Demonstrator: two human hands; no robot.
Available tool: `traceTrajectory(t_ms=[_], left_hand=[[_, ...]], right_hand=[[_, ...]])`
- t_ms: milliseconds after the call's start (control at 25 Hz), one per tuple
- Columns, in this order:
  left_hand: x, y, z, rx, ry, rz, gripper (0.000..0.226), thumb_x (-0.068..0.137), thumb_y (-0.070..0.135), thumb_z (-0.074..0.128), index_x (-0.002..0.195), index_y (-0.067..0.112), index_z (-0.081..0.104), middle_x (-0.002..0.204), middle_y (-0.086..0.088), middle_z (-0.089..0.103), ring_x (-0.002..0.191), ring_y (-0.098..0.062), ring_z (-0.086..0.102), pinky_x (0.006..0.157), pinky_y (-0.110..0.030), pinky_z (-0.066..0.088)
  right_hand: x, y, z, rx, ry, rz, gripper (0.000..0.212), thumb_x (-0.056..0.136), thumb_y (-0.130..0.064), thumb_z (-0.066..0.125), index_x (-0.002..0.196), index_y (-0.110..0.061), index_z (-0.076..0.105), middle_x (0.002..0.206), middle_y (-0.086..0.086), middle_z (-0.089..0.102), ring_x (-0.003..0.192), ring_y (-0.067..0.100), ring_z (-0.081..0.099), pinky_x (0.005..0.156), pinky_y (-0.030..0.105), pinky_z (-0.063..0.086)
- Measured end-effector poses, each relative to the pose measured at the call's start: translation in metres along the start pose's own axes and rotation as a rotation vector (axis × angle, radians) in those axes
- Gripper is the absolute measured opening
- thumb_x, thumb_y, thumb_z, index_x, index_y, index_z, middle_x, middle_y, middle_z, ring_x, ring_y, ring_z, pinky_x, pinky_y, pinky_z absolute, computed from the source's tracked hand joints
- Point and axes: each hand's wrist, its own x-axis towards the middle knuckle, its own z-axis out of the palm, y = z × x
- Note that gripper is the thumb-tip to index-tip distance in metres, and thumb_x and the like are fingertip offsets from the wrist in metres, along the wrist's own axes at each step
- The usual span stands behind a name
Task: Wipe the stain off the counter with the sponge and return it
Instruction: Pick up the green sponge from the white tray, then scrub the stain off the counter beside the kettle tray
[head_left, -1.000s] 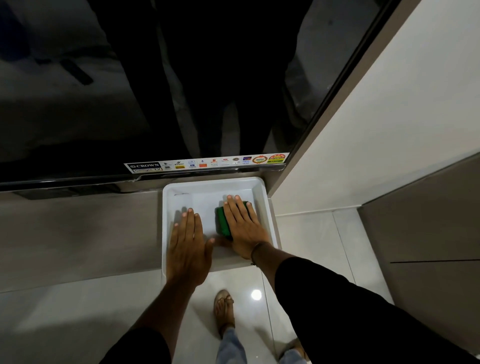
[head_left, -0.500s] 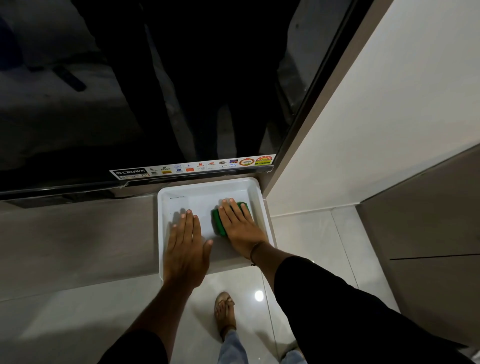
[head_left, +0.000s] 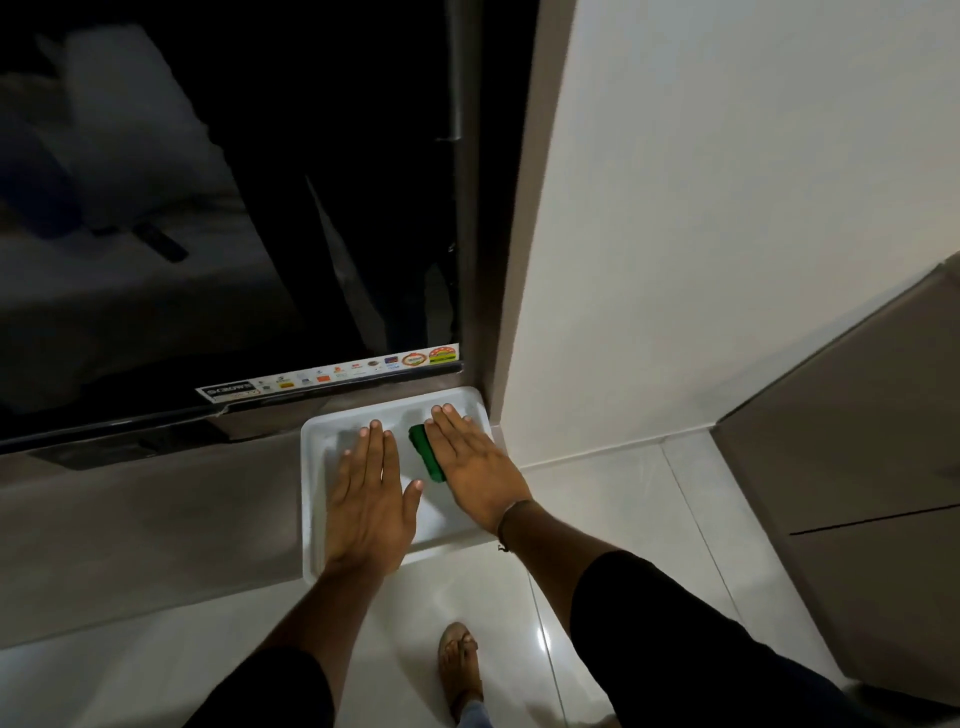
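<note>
A green sponge (head_left: 425, 451) lies in a white tray (head_left: 312, 483) at the right end of the brown counter (head_left: 156, 525). My right hand (head_left: 470, 462) lies flat on top of the sponge, fingers together and stretched out, covering most of it; only the sponge's left edge shows. My left hand (head_left: 370, 493) rests flat, palm down, on the tray's left half, holding nothing. No stain is visible on the counter.
A large black television (head_left: 234, 234) with a sticker strip stands just behind the tray. A white wall (head_left: 701, 234) rises right of the tray and a brown cabinet (head_left: 857, 467) stands further right. White floor tiles and my sandalled foot (head_left: 457, 660) lie below.
The camera has tilted up and swung, so more of the television and wall show. Both hands stay flat in the tray, the right one still on the sponge.
</note>
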Motion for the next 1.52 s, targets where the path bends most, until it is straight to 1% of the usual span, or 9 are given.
traceTrajectory(t_ms=[160,320,400,520,800,1040,1200,1360,1520], left_hand=[[0.005,0.058,-0.019,0.071,-0.013,0.035,0.081,0.102,0.056,0.014,0.164,0.005,0.013,0.175,-0.017,0.011,0.162,-0.034,0.010,0.132,-0.049,0.009],[0.004,0.152,-0.021,0.081,0.011,0.186,0.077,0.107,0.057,0.022,0.163,0.004,0.023,0.173,-0.018,0.022,0.160,-0.036,0.020,0.130,-0.052,0.021],[0.006,0.201,-0.016,0.073,0.009,0.264,0.082,0.104,0.059,0.014,0.164,0.003,0.018,0.174,-0.018,0.017,0.161,-0.034,0.014,0.131,-0.052,0.021],[0.009,0.298,-0.008,0.053,0.022,0.405,0.082,0.103,0.058,0.008,0.164,0.004,0.011,0.175,-0.016,0.008,0.162,-0.030,0.003,0.132,-0.049,0.011],[0.008,0.533,0.015,0.033,0.049,0.720,0.088,0.099,0.062,-0.003,0.164,0.005,0.007,0.175,-0.016,0.006,0.162,-0.032,0.002,0.131,-0.048,0.008],[-0.002,0.705,0.026,0.024,0.019,1.037,0.079,0.105,0.054,0.012,0.164,0.003,0.008,0.175,-0.017,0.004,0.162,-0.030,-0.001,0.133,-0.050,0.010],[0.007,0.802,0.044,0.040,0.005,1.189,0.075,0.109,0.051,0.018,0.164,0.002,0.003,0.175,-0.018,0.000,0.162,-0.031,-0.005,0.133,-0.051,0.008],[0.021,0.908,0.069,0.008,-0.061,1.344,0.080,0.108,0.052,0.031,0.164,0.003,0.004,0.176,-0.018,0.007,0.162,-0.031,0.000,0.132,-0.051,0.011],[0.033,0.997,0.093,-0.017,-0.145,1.478,0.079,0.107,0.052,0.035,0.164,0.005,0.010,0.176,-0.017,0.009,0.163,-0.031,0.002,0.132,-0.050,0.010]], right_hand=[[-0.042,0.030,-0.050,-0.035,0.129,0.035,0.079,0.104,-0.019,0.058,0.165,-0.012,0.009,0.175,0.011,0.009,0.161,0.028,0.004,0.126,0.038,0.000],[-0.117,0.101,-0.100,-0.135,0.257,0.108,0.071,0.101,0.005,0.041,0.164,-0.005,0.010,0.174,0.016,0.009,0.161,0.030,0.003,0.129,0.039,-0.001],[-0.160,0.140,-0.118,-0.164,0.287,0.162,0.071,0.101,0.007,0.036,0.164,-0.004,0.007,0.174,0.016,0.006,0.161,0.029,0.000,0.129,0.038,-0.004],[-0.239,0.207,-0.148,-0.217,0.345,0.269,0.072,0.100,0.009,0.036,0.164,-0.004,0.007,0.174,0.017,0.006,0.161,0.030,0.000,0.129,0.039,-0.004],[-0.424,0.334,-0.219,-0.316,0.440,0.567,0.073,0.098,0.009,0.040,0.164,-0.005,0.012,0.173,0.016,0.012,0.161,0.030,0.006,0.127,0.041,-0.004],[-0.566,0.410,-0.269,-0.439,0.476,0.856,0.072,0.097,0.011,0.043,0.163,-0.002,0.018,0.171,0.019,0.016,0.159,0.033,0.012,0.127,0.042,0.002],[-0.633,0.451,-0.295,-0.472,0.476,1.040,0.070,0.098,0.010,0.053,0.161,-0.001,0.025,0.169,0.021,0.023,0.158,0.033,0.018,0.126,0.041,0.007],[-0.688,0.502,-0.318,-0.413,0.440,1.262,0.080,0.101,-0.002,0.061,0.164,-0.008,0.012,0.173,0.014,0.009,0.158,0.026,0.001,0.125,0.037,0.001],[-0.725,0.550,-0.335,-0.341,0.331,1.444,0.081,0.104,-0.013,0.059,0.165,-0.011,0.006,0.174,0.013,0.006,0.161,0.027,0.002,0.127,0.037,0.002]])
